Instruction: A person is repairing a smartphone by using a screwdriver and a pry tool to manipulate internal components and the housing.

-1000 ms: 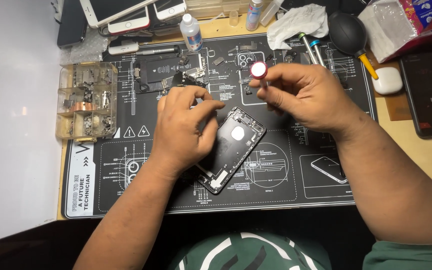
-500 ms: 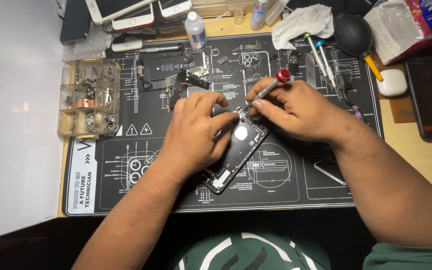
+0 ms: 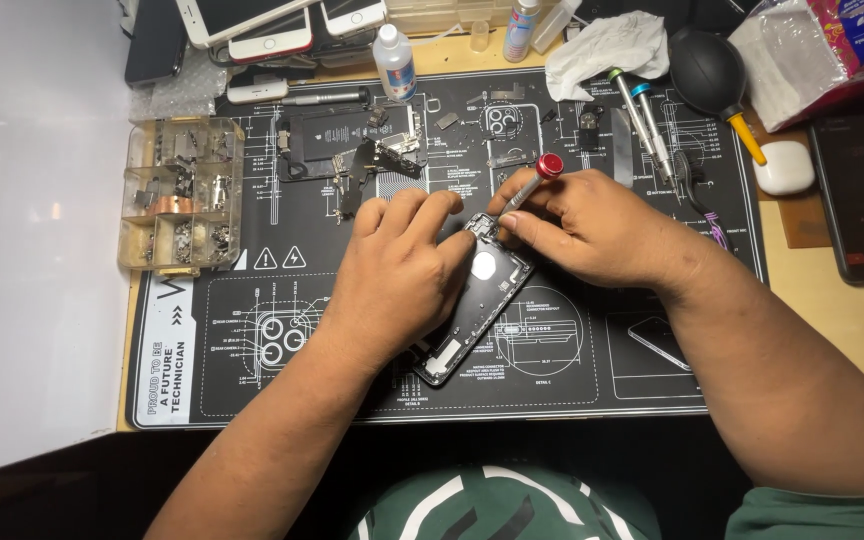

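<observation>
Your left hand (image 3: 397,280) pins the phone housing (image 3: 477,300) mid-mat; your right hand (image 3: 592,230) pinches the red-capped screwdriver (image 3: 530,182). Keep it upright, pressure light.

Opened black phone housing (image 3: 482,300) lying diagonal on the mat; red-capped screwdriver (image 3: 530,183) tilted at its top corner.

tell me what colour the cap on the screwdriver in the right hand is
Red, on the screwdriver cap; seen in the head view.
</observation>
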